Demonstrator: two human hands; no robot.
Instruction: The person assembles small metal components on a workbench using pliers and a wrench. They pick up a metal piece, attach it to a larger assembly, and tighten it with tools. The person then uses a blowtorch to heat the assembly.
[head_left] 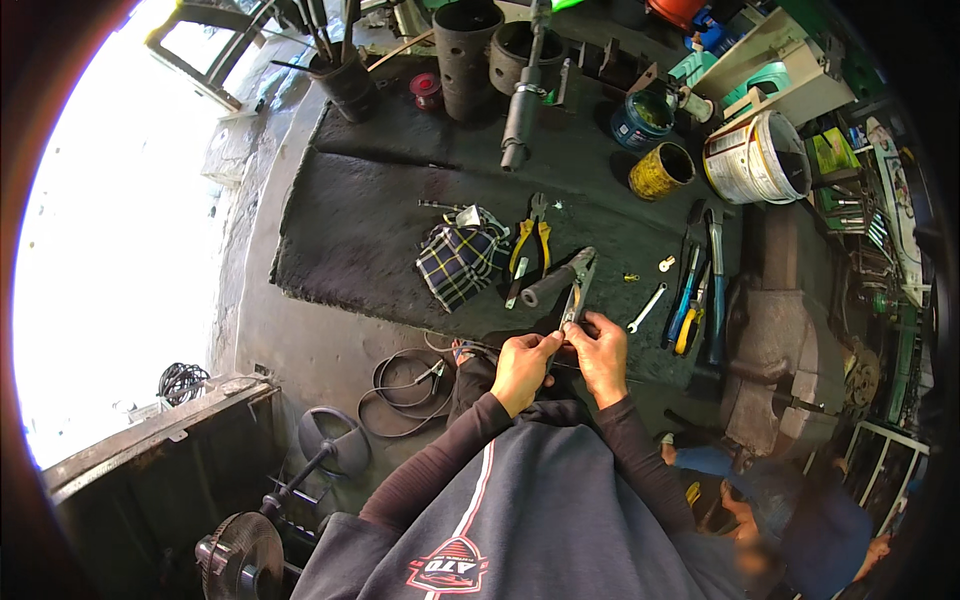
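Just beyond the near edge of the dark mat, my left hand (524,370) and my right hand (598,358) meet, fingers closed on a metal clamp (577,298) with a dark tubular handle (548,287). The fingers cover its near end. Left of it lie pliers (543,232) with yellow-and-black handles, a slim pale tool (517,281) and a bunched plaid cloth (462,262). To the right are a small spanner (648,308), small brass-coloured pieces (667,263), blue-handled tools (716,300) and more yellow-handled pliers (687,328).
Metal cylinders (466,70), a yellow can (661,172), a blue tub (641,122) and a white bucket (752,158) stand farther back. A vise (775,365) is at right. Coiled cable (400,390) and a fan (243,560) are at left. Another person (800,510) crouches lower right.
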